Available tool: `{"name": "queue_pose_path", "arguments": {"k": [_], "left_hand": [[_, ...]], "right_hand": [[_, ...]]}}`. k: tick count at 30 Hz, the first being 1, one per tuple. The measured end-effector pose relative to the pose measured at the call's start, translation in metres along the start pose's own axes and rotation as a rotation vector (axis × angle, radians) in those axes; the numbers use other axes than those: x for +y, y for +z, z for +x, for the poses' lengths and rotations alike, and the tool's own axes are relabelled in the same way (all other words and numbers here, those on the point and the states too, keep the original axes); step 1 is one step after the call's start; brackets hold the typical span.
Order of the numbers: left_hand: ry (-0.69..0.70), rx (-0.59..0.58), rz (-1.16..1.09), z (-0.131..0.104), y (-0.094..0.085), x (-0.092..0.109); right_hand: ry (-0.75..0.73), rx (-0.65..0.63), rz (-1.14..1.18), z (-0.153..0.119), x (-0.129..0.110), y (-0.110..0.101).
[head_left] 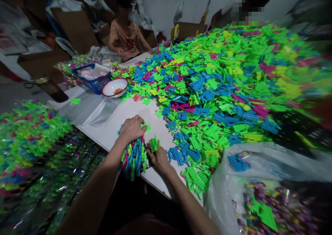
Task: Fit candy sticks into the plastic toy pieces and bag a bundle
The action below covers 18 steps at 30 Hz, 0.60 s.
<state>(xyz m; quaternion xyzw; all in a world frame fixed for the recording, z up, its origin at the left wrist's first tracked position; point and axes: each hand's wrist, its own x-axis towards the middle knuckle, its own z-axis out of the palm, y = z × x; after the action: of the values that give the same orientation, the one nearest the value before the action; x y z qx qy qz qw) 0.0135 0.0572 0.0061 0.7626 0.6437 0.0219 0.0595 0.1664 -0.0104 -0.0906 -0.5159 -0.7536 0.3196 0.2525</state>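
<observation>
My left hand (132,128) is closed over the top of a stack of small coloured plastic pieces (133,159), which stand packed side by side at the table's near edge. Beside its fingers shows a bright green piece (147,127). My right hand (160,160) pinches another green plastic piece (155,144) just right of the stack. Under and between the hands a dark edge shows, too hidden to name. Blue plastic pieces (178,153) lie on the white tabletop (162,128) to the right of my right hand.
A huge heap of plastic pieces (207,90) covers the right side. A blue basket (95,79), a red-rimmed bowl (115,87) and a bottle (50,89) stand at the left. Bagged pieces (33,138) lie lower left, a plastic bag (223,186) lower right. Another person (127,38) sits opposite.
</observation>
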Motion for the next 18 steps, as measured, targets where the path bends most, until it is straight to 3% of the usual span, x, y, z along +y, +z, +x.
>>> {"name": "queue_pose_path", "arguments": {"k": [4,7,11,15,18], "left_hand": [[0.016,0.003,-0.002,0.003,0.001,-0.002],[-0.013,0.011,0.013,0.006,0.0,-0.006],[-0.008,0.005,0.015,0.009,0.0,-0.011],[-0.017,0.006,0.011,0.01,-0.001,-0.011],[-0.033,0.0,-0.008,0.01,-0.003,-0.009]], "right_hand": [[-0.004,-0.172,-0.297,0.006,-0.016,0.0],[-0.003,-0.225,-0.364,0.017,-0.026,0.001],[-0.036,-0.292,-0.399,0.044,-0.014,-0.031],[0.136,-0.114,-0.545,0.089,0.013,-0.083],[0.245,-0.002,-0.644,0.115,0.018,-0.098]]}}
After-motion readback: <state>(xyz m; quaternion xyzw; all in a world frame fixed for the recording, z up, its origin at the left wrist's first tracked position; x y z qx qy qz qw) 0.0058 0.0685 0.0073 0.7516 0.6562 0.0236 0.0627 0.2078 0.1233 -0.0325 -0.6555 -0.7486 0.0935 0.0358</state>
